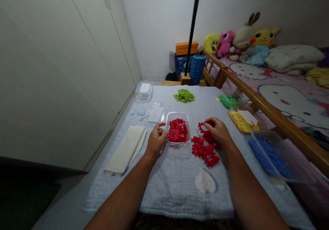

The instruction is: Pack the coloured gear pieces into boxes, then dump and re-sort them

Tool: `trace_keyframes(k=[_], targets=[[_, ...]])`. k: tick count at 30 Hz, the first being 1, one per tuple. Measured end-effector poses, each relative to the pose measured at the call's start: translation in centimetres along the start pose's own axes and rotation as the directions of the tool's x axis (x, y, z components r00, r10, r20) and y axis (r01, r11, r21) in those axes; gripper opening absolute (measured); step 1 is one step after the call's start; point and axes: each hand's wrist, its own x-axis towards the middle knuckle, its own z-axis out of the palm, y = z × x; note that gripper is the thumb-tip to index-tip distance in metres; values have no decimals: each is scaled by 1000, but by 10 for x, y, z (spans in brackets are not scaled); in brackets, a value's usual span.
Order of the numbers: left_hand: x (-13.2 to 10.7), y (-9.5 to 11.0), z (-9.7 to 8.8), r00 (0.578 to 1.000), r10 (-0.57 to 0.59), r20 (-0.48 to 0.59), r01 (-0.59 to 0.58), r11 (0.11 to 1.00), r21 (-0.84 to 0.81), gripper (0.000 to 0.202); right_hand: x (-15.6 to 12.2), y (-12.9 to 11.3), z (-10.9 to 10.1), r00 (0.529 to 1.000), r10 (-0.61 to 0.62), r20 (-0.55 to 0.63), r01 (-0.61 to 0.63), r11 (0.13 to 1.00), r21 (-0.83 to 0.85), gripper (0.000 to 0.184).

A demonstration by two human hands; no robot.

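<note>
A clear plastic container [190,129] with many red interlocking plastic pieces [178,130] in it stands in the middle of the cloth-covered table. My left hand [157,139] grips the container's left side, its fingers bent at the rim. To the right of the container lies a loose pile of red pieces [205,152]. Over the back of that pile my right hand [218,131] pinches a red frame-shaped piece [201,128] between thumb and fingers. My right palm hides some of the pieces under it.
Behind the container are a lid with a white card [155,114], a lime-green pile [184,95] and another clear box [144,91]. A folded cream cloth [125,149] lies left. Boxes of green [228,101], yellow [241,122] and blue pieces [268,158] line the right, beside a wooden bed rail [246,93].
</note>
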Motion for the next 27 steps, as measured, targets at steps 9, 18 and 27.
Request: trace_keyframes(k=[9,18,27], targets=[[-1,3,0,1000,0,-15,0,1000,-13,40,-7,-48,23,979,-195,-56,197,980,41,18],[0,4,0,1000,1,-1,-1,1000,-9,40,15,-76,76,943,-330,-47,312,925,-217,12],[-1,7,0,1000,12,-8,-12,1000,2,39,20,-47,13,996,-82,33,89,952,-292,16]])
